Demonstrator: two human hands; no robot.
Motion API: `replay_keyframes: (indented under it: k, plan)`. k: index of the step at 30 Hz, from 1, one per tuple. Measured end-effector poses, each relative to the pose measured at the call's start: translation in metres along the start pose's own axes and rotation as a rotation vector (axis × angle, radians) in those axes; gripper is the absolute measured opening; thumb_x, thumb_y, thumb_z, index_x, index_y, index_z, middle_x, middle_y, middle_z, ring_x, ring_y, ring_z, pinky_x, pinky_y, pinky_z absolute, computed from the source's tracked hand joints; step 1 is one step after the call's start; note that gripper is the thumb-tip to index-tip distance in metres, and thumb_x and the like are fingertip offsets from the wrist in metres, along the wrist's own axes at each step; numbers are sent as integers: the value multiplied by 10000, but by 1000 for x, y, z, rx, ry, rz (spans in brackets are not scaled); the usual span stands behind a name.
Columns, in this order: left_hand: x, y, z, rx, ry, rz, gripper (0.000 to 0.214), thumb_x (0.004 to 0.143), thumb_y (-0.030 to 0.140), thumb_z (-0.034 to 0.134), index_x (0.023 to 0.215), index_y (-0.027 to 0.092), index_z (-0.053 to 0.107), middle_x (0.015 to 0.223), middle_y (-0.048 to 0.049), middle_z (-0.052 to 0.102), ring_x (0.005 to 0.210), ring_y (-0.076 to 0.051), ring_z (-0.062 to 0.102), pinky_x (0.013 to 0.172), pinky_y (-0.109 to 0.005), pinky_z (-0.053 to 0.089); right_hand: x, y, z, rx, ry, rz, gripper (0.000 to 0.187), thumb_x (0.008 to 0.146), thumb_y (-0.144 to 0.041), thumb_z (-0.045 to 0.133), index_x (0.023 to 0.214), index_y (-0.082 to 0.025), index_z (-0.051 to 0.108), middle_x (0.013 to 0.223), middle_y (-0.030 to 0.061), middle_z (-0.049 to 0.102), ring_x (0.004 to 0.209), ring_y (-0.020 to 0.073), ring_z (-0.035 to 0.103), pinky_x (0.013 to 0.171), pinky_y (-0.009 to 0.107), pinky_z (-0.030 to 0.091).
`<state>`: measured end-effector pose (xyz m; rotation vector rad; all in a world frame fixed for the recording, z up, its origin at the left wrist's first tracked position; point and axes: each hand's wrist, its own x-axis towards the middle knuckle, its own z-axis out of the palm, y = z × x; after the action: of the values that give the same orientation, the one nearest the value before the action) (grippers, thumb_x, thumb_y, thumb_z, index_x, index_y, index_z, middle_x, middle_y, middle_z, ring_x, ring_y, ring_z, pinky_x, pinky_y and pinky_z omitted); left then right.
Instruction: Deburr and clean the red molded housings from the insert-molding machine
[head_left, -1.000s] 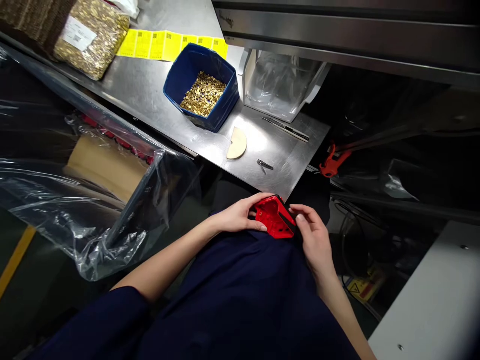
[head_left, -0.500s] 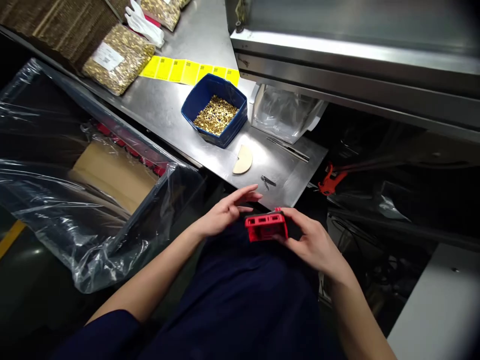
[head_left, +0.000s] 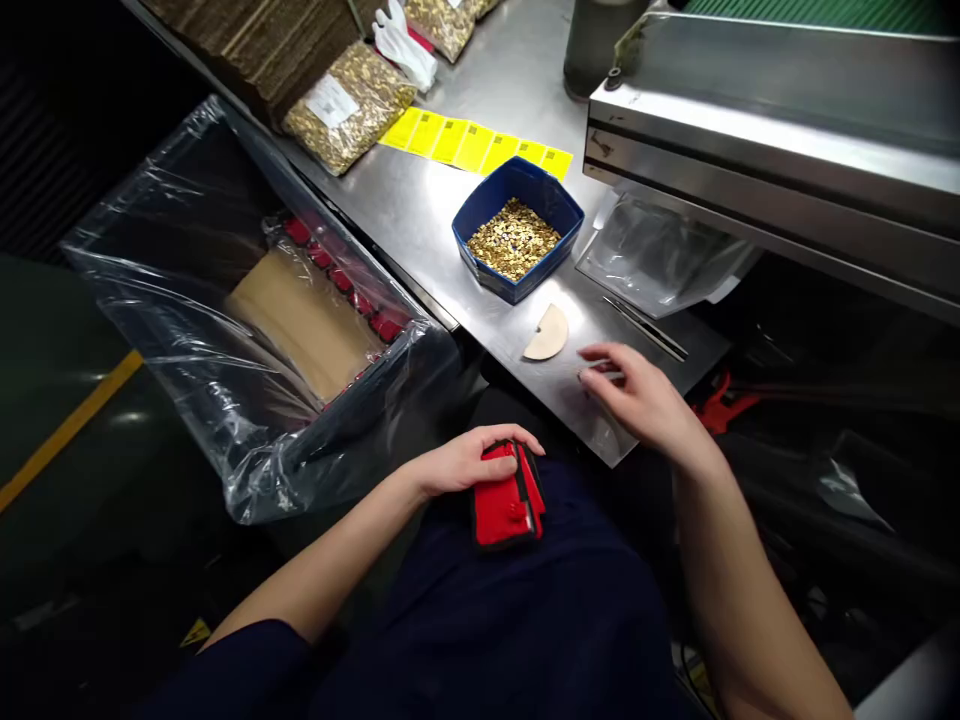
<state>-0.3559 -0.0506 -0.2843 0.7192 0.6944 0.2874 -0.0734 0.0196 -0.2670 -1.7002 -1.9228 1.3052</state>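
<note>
A red plastic part [head_left: 504, 508] with black edges lies on my lap against the dark blue cloth. My left hand [head_left: 469, 462] rests on its top edge, fingers curled over it and holding it there. My right hand [head_left: 641, 398] is out over the near corner of the steel table [head_left: 420, 215], thumb and fingers pinched on a small metal tool [head_left: 600, 368]. A half-round beige piece [head_left: 547, 334] lies just left of that hand.
A blue bin of small brass pieces [head_left: 517, 235], yellow labels [head_left: 480, 146], a bag of brass pieces [head_left: 349, 105], and a long thin metal tool [head_left: 646, 330] are on the table. A plastic-lined box with red parts [head_left: 300, 315] stands at left. A steel machine [head_left: 772, 130] overhangs at right.
My right hand let go of the red part and reached up to the small tool on the table. My left hand took the red part and set it on my lap. The view shifted left.
</note>
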Motion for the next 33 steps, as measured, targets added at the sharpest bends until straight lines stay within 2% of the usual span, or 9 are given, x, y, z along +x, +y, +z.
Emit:
replay_keyframes:
  k: [5, 8, 13, 16, 18, 21, 25, 29, 33]
  plan:
    - [-12, 30, 0, 385, 36, -86, 774, 1004, 747, 355, 1435, 165, 628, 1379, -138, 672, 1262, -256, 622, 1098, -340, 471, 74, -32, 42, -469, 179, 333, 736, 942, -595, 626, 1380, -17, 501, 1348, 329, 577, 1208, 485, 641, 981, 582, 543]
    - [-14, 40, 0, 424, -22, -103, 641, 1042, 632, 451, 1458, 174, 619, 1523, -111, 605, 1414, -255, 540, 1231, -343, 356, 97, -45, 58, -437, 219, 430, 729, 907, -496, 694, 1392, -2, 465, 1355, 334, 572, 1191, 457, 652, 960, 518, 547]
    - [-12, 37, -4, 283, -79, -125, 618, 962, 562, 665, 1455, 192, 631, 1412, -121, 701, 1270, -291, 666, 1075, -363, 513, 95, -28, 54, -258, 178, 360, 431, 919, -461, 613, 1184, -121, 618, 1225, 236, 692, 1103, 371, 675, 941, 457, 516]
    - [-4, 22, 4, 191, 37, -38, 679, 883, 659, 710, 1334, 150, 724, 1289, -163, 758, 1168, -323, 715, 971, -354, 552, 56, -10, 38, -40, 187, 202, 369, 951, -558, 568, 994, -202, 655, 1053, 120, 749, 963, 292, 686, 865, 403, 525]
    - [4, 11, 14, 83, 123, 20, 724, 858, 743, 673, 1215, 122, 775, 1201, -184, 782, 1089, -325, 740, 939, -354, 556, 8, 0, 25, 155, 209, 140, 406, 958, -620, 561, 1031, -228, 642, 1012, 72, 759, 901, 252, 696, 814, 369, 541]
    - [19, 0, 33, -117, 162, 69, 742, 826, 784, 668, 1097, 104, 787, 1148, -199, 785, 990, -293, 751, 891, -334, 560, -77, 9, 12, 410, 133, 219, 372, 986, -586, 563, 1163, -259, 574, 1023, 52, 767, 849, 225, 731, 726, 327, 579]
    - [41, -8, 54, -430, 156, -10, 682, 776, 765, 744, 1003, 122, 764, 1118, -192, 787, 990, -299, 755, 872, -357, 579, -162, 5, 13, 285, -6, 190, 250, 1001, -430, 625, 1201, -295, 558, 874, -23, 712, 689, 137, 675, 606, 229, 514]
    - [61, -12, 64, -581, 202, -191, 658, 811, 786, 691, 977, 150, 723, 1121, -186, 791, 956, -309, 774, 834, -388, 600, -179, -5, 21, -11, -102, -48, 164, 1052, -314, 538, 1215, -295, 543, 850, -45, 675, 654, 114, 620, 604, 250, 438]
    - [69, -14, 65, -595, 124, -248, 681, 846, 765, 671, 1150, 155, 689, 1176, -225, 774, 998, -325, 774, 882, -426, 597, -177, -7, 24, -216, -157, -80, 63, 1074, -292, 470, 1073, -266, 528, 828, -52, 676, 643, 127, 628, 582, 285, 379]
